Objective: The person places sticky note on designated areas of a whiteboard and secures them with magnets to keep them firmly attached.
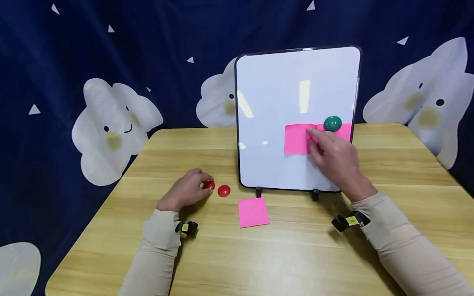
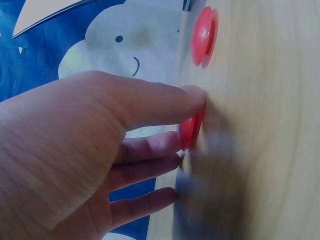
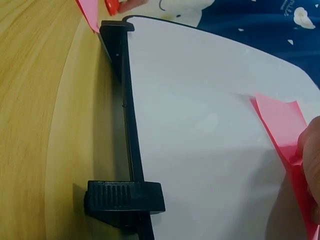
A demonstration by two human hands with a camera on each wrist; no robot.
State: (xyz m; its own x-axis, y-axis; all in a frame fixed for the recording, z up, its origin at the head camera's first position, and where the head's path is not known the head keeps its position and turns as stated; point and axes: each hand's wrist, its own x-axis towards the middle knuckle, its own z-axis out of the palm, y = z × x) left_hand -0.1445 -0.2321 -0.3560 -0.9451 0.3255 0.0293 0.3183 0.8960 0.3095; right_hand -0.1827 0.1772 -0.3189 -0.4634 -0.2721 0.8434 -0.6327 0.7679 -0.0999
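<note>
On the table my left hand (image 1: 187,190) pinches a round red magnet (image 2: 189,131) between thumb and fingers, low at the tabletop. A second red magnet (image 1: 224,190) lies just to its right. My right hand (image 1: 336,158) presses its fingertips against a pink sticky note (image 1: 295,139) on the whiteboard (image 1: 272,88). Behind that hand, another pink note (image 1: 346,130) is partly hidden at the board's right edge, with a green magnet (image 1: 333,123) over its upper part. In the right wrist view the pressed note's (image 3: 281,119) near corner lifts off the board.
A loose pink note (image 1: 253,212) lies on the table (image 1: 281,255) in front of the board. Two black feet (image 1: 315,195) hold the board upright. A dark blue curtain (image 1: 177,28) with white clouds hangs behind the table.
</note>
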